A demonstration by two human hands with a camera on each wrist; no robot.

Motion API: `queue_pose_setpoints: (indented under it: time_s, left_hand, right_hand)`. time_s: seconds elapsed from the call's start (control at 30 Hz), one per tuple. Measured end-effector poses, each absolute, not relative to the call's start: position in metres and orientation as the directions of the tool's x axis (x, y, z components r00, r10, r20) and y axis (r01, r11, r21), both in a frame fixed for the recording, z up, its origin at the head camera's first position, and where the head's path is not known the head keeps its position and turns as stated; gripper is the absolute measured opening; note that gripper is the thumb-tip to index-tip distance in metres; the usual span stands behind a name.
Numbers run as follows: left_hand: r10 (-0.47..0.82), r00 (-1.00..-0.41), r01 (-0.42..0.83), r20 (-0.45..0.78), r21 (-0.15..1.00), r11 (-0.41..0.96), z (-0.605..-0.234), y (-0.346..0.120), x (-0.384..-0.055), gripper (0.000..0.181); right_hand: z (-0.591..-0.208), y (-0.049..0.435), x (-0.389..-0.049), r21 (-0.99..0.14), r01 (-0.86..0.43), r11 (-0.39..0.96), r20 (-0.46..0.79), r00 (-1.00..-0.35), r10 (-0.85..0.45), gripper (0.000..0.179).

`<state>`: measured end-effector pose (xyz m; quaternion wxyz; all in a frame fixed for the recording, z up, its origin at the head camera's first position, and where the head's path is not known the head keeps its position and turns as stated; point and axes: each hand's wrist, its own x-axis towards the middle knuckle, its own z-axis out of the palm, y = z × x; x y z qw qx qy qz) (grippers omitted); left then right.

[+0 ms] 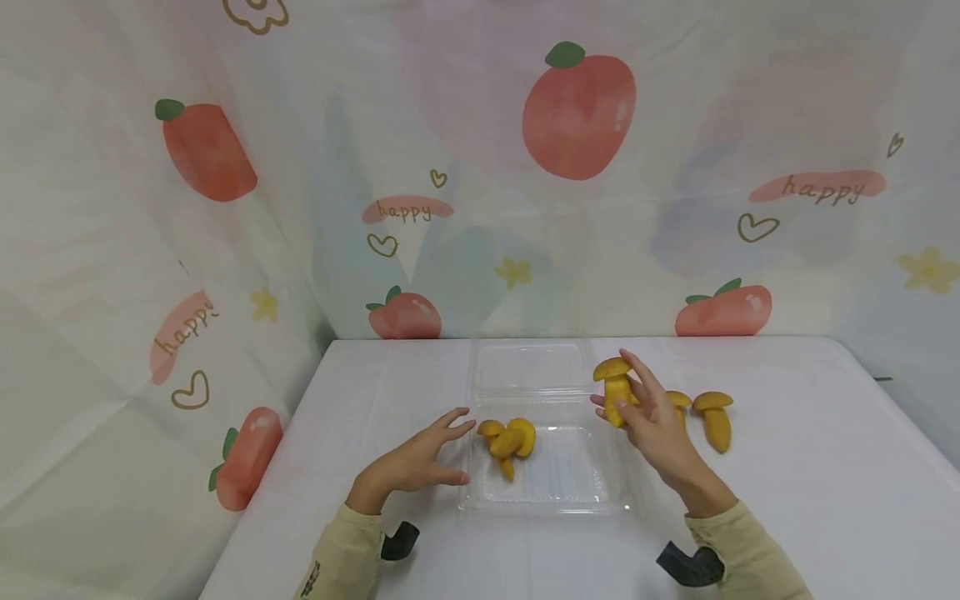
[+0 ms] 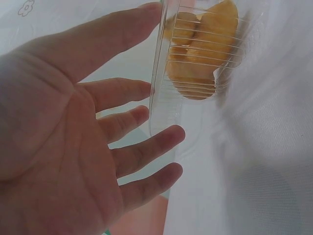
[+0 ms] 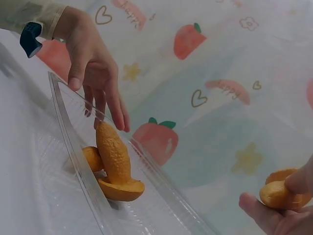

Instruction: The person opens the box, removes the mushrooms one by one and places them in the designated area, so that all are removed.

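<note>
A clear plastic box [image 1: 570, 471] stands on the table with a small cluster of yellow mushrooms [image 1: 510, 443] at its left side. My left hand [image 1: 412, 458] is by the box's left wall, its fingers spread and nearly straight. In the left wrist view its thumb and a fingertip are at the box rim [image 2: 157, 73]; whether they press on it I cannot tell. Above the box's right side, my right hand [image 1: 660, 433] pinches a yellow mushroom [image 1: 617, 400] between thumb and fingers, cap up. The right wrist view shows only part of that held mushroom [image 3: 276, 195].
The box's clear lid [image 1: 532, 367] lies folded back behind it. On the table to the right are a yellow mushroom [image 1: 716, 423] and another mushroom [image 1: 681, 400] partly hidden by my right hand. A printed cloth wall [image 1: 480, 275] rises behind the table's far edge.
</note>
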<state>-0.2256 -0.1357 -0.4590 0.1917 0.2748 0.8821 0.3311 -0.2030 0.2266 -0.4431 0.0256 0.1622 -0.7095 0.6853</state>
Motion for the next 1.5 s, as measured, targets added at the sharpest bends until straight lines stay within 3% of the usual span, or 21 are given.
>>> queue_pose_setpoints:
  time_s: [0.27,0.57,0.8,1.0,1.27,1.5]
  left_hand:
    - [0.610,-0.777,0.355,-0.155,0.693,0.628,-0.459,-0.136,-0.226,0.080]
    - [0.609,-0.778,0.359,-0.151,0.690,0.629,-0.460,-0.135,-0.227,0.080]
    - [0.610,-0.779,0.363,-0.148,0.686,0.631,-0.457,-0.135,-0.227,0.079]
    - [0.612,-0.775,0.358,-0.157,0.690,0.630,-0.456,-0.135,-0.226,0.079]
    - [0.610,-0.778,0.356,-0.153,0.692,0.628,-0.456,-0.135,-0.225,0.079]
    - [0.601,-0.782,0.343,-0.165,0.691,0.636,-0.457,-0.136,-0.225,0.080]
  right_hand:
    - [-0.438,0.231,-0.205,-0.947,-0.307,0.092,0.289,-0.942,-0.168,0.061]
    - [-0.437,0.239,-0.202,-0.913,-0.357,0.195,0.313,-0.923,-0.226,0.056]
    - [-0.440,0.253,-0.195,-0.807,-0.445,0.388,0.403,-0.895,-0.189,0.056]
    - [-0.445,0.271,-0.188,-0.774,-0.490,0.402,0.437,-0.872,-0.221,0.059]
    - [-0.444,0.293,-0.191,-0.736,-0.395,0.550,0.375,-0.914,-0.154,0.073]
    - [-0.448,0.309,-0.192,-0.720,-0.363,0.591,0.350,-0.926,-0.142,0.073]
